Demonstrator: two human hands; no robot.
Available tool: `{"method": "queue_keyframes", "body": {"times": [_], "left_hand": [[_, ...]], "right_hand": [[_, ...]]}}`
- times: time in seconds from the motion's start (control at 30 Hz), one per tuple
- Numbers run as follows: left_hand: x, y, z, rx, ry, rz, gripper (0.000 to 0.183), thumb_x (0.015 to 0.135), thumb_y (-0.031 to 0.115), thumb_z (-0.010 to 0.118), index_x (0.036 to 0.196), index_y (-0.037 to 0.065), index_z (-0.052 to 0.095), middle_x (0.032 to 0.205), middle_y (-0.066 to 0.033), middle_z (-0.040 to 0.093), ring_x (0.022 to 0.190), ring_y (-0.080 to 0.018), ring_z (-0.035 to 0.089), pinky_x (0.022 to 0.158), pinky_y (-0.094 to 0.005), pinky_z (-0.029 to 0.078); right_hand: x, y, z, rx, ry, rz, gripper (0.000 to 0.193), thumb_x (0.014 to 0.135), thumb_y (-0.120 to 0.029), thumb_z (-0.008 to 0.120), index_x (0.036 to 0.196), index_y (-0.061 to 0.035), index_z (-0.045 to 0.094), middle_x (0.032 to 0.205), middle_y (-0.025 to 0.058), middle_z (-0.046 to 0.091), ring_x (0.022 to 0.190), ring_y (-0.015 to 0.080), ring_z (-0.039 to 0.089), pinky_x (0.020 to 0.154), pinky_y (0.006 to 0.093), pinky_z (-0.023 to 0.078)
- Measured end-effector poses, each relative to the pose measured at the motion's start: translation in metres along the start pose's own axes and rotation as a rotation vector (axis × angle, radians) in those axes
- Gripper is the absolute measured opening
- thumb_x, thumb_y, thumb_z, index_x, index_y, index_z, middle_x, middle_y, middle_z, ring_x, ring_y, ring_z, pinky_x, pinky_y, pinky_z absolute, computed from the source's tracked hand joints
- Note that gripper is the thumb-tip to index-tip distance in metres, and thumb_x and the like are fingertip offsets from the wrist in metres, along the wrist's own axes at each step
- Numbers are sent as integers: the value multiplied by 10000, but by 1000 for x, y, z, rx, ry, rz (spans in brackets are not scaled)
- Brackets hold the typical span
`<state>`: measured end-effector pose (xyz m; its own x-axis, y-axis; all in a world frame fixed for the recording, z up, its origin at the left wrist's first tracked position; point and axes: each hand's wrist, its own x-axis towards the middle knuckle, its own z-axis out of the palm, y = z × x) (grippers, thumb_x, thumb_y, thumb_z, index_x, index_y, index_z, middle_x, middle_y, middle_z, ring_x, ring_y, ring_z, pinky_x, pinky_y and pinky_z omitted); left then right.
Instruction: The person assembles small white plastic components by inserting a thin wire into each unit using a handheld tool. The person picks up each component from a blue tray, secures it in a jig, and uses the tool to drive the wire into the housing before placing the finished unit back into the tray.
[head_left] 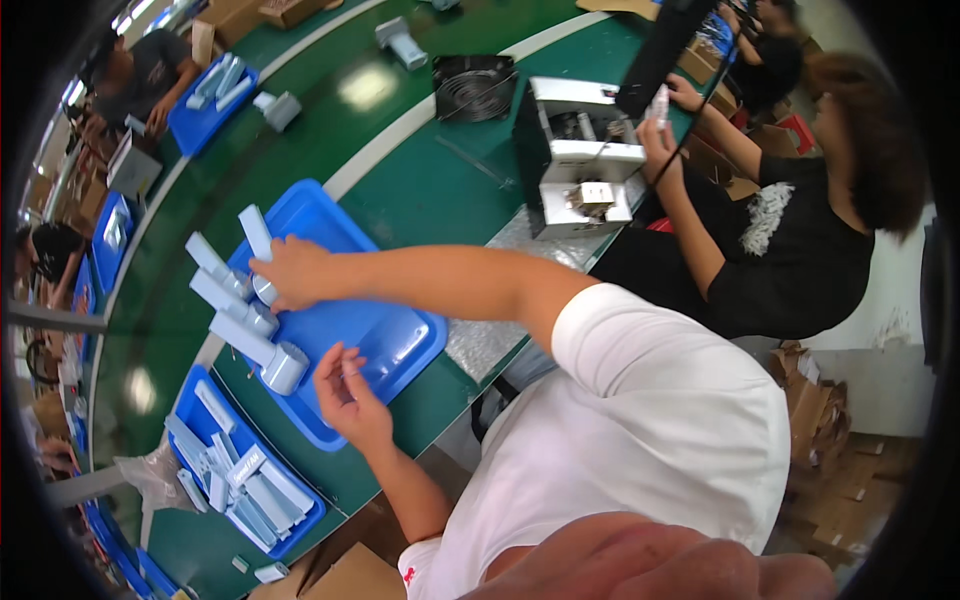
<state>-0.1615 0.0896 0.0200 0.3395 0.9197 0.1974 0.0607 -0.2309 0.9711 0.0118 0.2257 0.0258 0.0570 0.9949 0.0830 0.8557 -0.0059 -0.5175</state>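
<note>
My right hand [296,272] reaches across a large blue tray [375,350], its fingers closed round a pale blue plastic housing [255,232] with a flat handle and a round end. Beside it, several similar housings lie in a row along the tray's far-left side, among them one [243,338] whose round end rests in the tray. Over the near edge of the tray, my left hand [355,402] is open, fingers apart and partly curled, holding nothing. The fingertips of my right hand are partly hidden behind the housing.
A second blue tray [310,520] with many pale blue strips stands at lower left. Toward the right are an open black-and-white machine [580,165], a black fan [474,88] and bubble wrap [485,345]. A co-worker in black [790,220] sits there; others work across the green conveyor [370,130].
</note>
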Motion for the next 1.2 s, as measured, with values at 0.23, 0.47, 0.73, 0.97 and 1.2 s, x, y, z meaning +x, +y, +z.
{"method": "queue_keyframes", "body": {"times": [0.23, 0.47, 0.73, 0.97, 1.2], "left_hand": [[11, 0, -9, -154, 135, -38, 389, 1069, 185, 568, 1419, 27, 510, 1289, -114, 620, 1108, -183, 630, 821, -303, 514], [-12, 35, 45, -93, 5, 209, 499, 1075, 226, 567, 1497, 0, 425, 1475, -156, 483, 1343, -253, 509, 1086, -396, 460], [-53, 37, 117, -196, -228, 73, 408, 1069, 196, 576, 1396, -33, 491, 1334, -133, 567, 1181, -201, 593, 1013, -348, 488], [-62, 11, 153, -264, -203, 114, 347, 1114, 243, 472, 1303, -35, 559, 1184, -118, 637, 1075, -180, 626, 931, -327, 517], [-60, -3, 171, -129, -109, 105, 294, 1109, 216, 453, 1184, -33, 592, 1118, -96, 643, 1008, -170, 612, 885, -330, 504]], "right_hand": [[-50, 7, -8, 294, 253, -90, 798, 764, -420, 859, 1439, -139, 541, 1176, 254, 619, 1102, 426, 597, 977, 485, 488], [-206, -4, -48, 294, 505, -383, 774, 775, -326, 843, 1479, -211, 543, 1195, 228, 583, 1102, 400, 588, 954, 469, 510], [-304, 42, -55, 405, 550, -121, 745, 713, -235, 876, 1411, -321, 632, 1226, 194, 581, 1128, 388, 569, 969, 460, 500], [-335, 62, -51, 324, 602, -104, 775, 698, -181, 879, 1424, -279, 628, 1312, 211, 542, 1137, 388, 574, 1001, 448, 500], [-345, 73, -58, 541, 594, -91, 1028, 733, -145, 859, 1604, -84, 316, 1431, 209, 484, 1268, 400, 545, 989, 446, 521]]}}
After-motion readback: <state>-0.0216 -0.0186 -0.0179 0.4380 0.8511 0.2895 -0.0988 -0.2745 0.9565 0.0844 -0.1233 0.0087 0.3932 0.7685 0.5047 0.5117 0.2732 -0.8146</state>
